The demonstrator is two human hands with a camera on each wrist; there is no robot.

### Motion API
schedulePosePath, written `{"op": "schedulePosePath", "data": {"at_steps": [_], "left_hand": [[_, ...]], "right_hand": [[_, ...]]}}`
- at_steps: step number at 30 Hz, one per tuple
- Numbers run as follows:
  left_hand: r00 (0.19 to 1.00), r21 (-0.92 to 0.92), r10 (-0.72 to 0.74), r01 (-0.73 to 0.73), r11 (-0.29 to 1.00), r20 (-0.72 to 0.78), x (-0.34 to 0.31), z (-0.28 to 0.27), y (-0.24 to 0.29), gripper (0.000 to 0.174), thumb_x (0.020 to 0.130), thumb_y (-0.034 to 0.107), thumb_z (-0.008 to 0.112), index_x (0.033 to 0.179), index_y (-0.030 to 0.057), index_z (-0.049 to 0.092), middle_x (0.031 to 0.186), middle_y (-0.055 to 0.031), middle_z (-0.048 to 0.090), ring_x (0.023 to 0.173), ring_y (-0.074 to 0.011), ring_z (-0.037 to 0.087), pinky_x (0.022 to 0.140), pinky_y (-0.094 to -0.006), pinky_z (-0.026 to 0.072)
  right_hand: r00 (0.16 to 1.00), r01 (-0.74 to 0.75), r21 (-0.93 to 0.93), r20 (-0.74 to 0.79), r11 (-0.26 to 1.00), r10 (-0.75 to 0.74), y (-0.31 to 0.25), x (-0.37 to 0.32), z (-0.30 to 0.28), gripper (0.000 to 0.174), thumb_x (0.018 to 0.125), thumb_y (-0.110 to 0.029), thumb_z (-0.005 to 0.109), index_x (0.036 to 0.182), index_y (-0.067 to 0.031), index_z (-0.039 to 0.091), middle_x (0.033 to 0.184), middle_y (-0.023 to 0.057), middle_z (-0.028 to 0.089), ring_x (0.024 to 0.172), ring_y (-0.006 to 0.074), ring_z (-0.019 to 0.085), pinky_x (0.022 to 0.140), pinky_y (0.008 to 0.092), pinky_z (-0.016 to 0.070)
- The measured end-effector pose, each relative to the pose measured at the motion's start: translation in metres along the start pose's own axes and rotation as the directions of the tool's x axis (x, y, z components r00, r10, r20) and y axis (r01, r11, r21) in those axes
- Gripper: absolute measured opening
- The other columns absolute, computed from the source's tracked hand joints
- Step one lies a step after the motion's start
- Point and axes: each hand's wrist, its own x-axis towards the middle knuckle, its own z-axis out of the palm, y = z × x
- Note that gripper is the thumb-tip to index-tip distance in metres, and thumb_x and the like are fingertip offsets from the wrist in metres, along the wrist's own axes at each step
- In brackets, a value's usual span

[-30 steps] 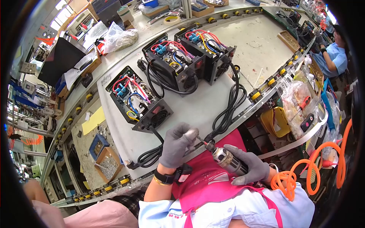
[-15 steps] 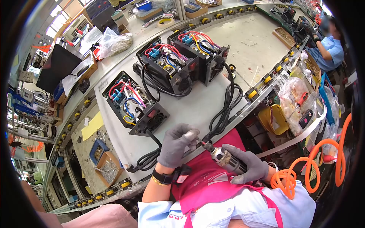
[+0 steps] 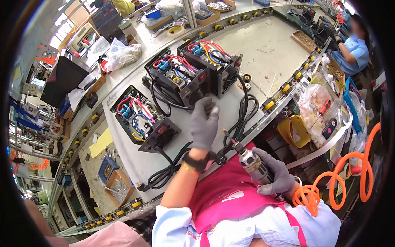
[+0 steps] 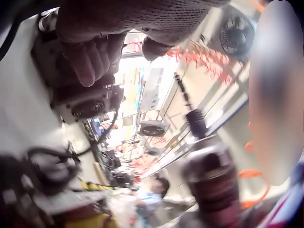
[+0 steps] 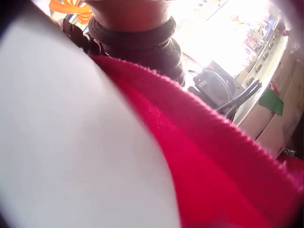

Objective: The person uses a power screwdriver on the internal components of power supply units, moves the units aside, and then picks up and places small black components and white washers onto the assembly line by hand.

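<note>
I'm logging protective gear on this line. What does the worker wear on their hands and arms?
The left hand and the right hand both wear grey knitted gloves. The left wrist carries a black band with a small black-and-red box, and a thin gold bracelet. The left forearm is bare; a short light-blue sleeve covers the upper arm.

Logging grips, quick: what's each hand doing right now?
Left hand: open, fingertips at the middle black unit.
Right hand: holding the power screwdriver.
</note>
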Motion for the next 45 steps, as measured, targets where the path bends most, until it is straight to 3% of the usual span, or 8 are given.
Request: {"op": "schedulePosePath", "data": {"at_steps": [4,9,17,24,29,33,37,45], "left_hand": [[0.984,0.586,0.168,-0.100,0.804,-0.062,0.040,0.050,-0.012,0.061,0.088,0.019,0.066,0.140,0.0016,0.040,0.131,-0.0247,0.053,0.117,-0.0380,0.056,0.100,-0.0420,0.0459],[0.954,0.635,0.260,-0.107,0.765,-0.152,0.071,0.062,-0.024,0.030,0.087,0.022,0.068,0.108,0.0064,0.054,0.106,-0.0202,0.059,0.094,-0.0402,0.059,0.078,-0.0478,0.0479],[0.958,0.188,0.247,-0.218,0.958,-0.145,0.074,0.059,-0.045,0.018,0.085,0.009,0.071,0.092,0.0031,0.056,0.078,-0.0126,0.058,0.068,-0.0278,0.056,0.064,-0.0366,0.0470],[0.955,0.403,0.285,-0.293,0.867,0.081,-0.020,0.063,0.008,0.024,0.081,0.007,0.076,0.091,0.0031,0.055,0.072,-0.0051,0.053,0.066,-0.0144,0.049,0.060,-0.0309,0.0429],[0.979,0.364,0.115,-0.170,0.916,0.169,-0.025,0.057,0.020,0.021,0.080,0.006,0.074,0.096,0.0042,0.059,0.083,-0.0113,0.060,0.073,-0.0267,0.059,0.065,-0.0367,0.0483],[0.902,0.501,0.413,-0.417,0.758,0.125,-0.030,0.050,0.034,0.033,0.077,-0.001,0.074,0.108,0.0024,0.062,0.094,-0.0093,0.065,0.082,-0.0187,0.063,0.073,-0.0311,0.0531],[0.929,0.376,0.337,-0.371,0.849,0.154,-0.032,0.051,0.051,0.039,0.077,0.001,0.072,0.115,0.0035,0.062,0.105,-0.0132,0.066,0.090,-0.0298,0.064,0.080,-0.0372,0.0522],[0.910,0.346,0.363,-0.412,0.843,0.199,-0.020,0.057,0.047,0.033,0.076,-0.003,0.069,0.109,0.0030,0.066,0.099,-0.0129,0.069,0.091,-0.0289,0.065,0.079,-0.0369,0.0517]], "right_hand": [[0.999,-0.004,0.082,-0.040,0.997,0.007,0.003,-0.014,-0.006,0.109,0.070,-0.017,0.087,0.154,0.0018,0.019,0.141,0.0111,0.049,0.124,0.0153,0.049,0.106,0.0304,0.0383],[0.996,0.032,0.100,-0.084,0.994,-0.024,0.006,-0.031,-0.015,0.109,0.070,-0.020,0.087,0.153,0.0031,0.020,0.141,0.0099,0.048,0.127,0.0140,0.045,0.108,0.0294,0.0337],[0.991,0.044,0.058,-0.127,0.997,-0.037,0.006,-0.050,-0.031,0.110,0.070,-0.025,0.087,0.153,0.0038,0.021,0.143,0.0100,0.046,0.129,0.0146,0.043,0.111,0.0296,0.0291],[0.990,-0.021,-0.025,-0.142,0.999,0.017,0.006,-0.056,-0.040,0.110,0.069,-0.030,0.087,0.152,0.0052,0.022,0.145,0.0131,0.044,0.131,0.0180,0.042,0.111,0.0312,0.0279],[0.991,-0.013,-0.140,-0.132,0.990,-0.006,0.003,-0.046,-0.046,0.110,0.070,-0.036,0.086,0.151,0.0068,0.023,0.146,0.0174,0.041,0.133,0.0219,0.041,0.112,0.0322,0.0277],[0.993,0.023,-0.228,-0.107,0.973,-0.048,0.003,-0.033,-0.059,0.110,0.070,-0.034,0.086,0.151,0.0058,0.023,0.146,0.0153,0.042,0.132,0.0195,0.042,0.112,0.0313,0.0279],[0.993,-0.013,-0.116,-0.115,0.993,0.000,-0.004,-0.021,-0.061,0.108,0.071,-0.029,0.086,0.152,0.0044,0.023,0.143,0.0107,0.046,0.130,0.0158,0.043,0.111,0.0296,0.0291],[0.990,-0.018,-0.164,-0.141,0.986,-0.005,-0.007,-0.016,-0.068,0.105,0.071,-0.028,0.085,0.151,0.0043,0.025,0.142,0.0108,0.046,0.129,0.0159,0.044,0.110,0.0293,0.0294]]}}
